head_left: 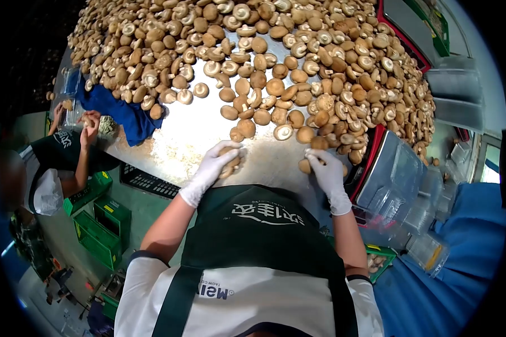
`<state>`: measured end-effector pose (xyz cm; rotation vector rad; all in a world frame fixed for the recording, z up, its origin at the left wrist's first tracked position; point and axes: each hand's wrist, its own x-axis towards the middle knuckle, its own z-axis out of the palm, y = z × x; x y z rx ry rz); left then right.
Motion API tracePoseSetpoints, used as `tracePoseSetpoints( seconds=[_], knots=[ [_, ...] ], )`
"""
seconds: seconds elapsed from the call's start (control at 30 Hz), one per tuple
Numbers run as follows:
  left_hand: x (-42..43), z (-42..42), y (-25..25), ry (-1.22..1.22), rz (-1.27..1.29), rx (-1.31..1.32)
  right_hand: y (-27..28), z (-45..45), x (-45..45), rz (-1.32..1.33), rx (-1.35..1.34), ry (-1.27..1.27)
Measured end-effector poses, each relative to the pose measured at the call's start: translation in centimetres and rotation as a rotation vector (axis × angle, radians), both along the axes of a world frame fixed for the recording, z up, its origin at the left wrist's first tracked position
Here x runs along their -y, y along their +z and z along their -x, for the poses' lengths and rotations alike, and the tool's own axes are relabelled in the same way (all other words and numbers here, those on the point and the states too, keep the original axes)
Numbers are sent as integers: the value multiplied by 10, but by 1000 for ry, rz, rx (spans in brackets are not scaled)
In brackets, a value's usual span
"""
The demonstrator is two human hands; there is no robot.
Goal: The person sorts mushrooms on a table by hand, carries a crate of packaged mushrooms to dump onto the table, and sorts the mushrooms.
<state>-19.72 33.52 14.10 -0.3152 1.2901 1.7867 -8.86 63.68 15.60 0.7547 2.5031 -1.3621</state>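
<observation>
Your L hand is curled around some mushrooms, prob. more than one, tho the fingers hide the exact no. It's just above the table, close to your apron. Your R hand has thumb & fingers drawn in narrow at a brown cap, w/ another, paler cap right by the fingers. Touching, I'd say, but can't tell if it's actually gripped, b/c that spot's blurred.

The main heap covers the far side of the table & runs down the R side; a looser group sits mid-table, betw. the heap & your hands. Some lie cap up, others stem up.

Handling, my guess: each one's v. light, a bit springy, easy to dent; cap edges could tear & stems could snap. Gloves may slip a little if caps are damp. Best hold: thumb & fingertips on opp. sides of the cap, or the stem base if it's stem up. Min. pressure, esp. w/ several in one palm, since they'd rub & bruise.

Also nearby: pale crumbs L of your L hand, clear plastic tubs to your R.
</observation>
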Motion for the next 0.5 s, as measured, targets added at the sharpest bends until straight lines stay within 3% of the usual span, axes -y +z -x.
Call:
tracePoseSetpoints(
  seconds=[0.1, 0.13, 0.27, 0.33, 0.4, 0.43, 0.47, 0.5],
  knots=[
    [-27, -7, -10, -173, -2, -54, 34, 34, 26, 303, -4, -217],
    [-38, -9, -9, -246, 31, -104, 30, 44, 35, 25, -180, -41],
    [-65, -23, -10, -425, 70, -239, 30, 115, 64, -359, -577, 267],
    [-69, -21, 2, -455, 99, -277, 21, 137, 59, -503, -350, 356],
    [-68, -17, 18, -413, 121, -378, 10, 153, 33, -526, -273, 304],
    [-63, -15, 16, -357, 108, -445, 0, 154, 14, -638, -472, 245],
    [-53, -6, 21, -404, 177, -484, 13, 157, -3, -593, -416, 220],
    [-45, 1, 25, -310, 181, -365, 2, 155, -29, -661, -295, 173]
  ],
)
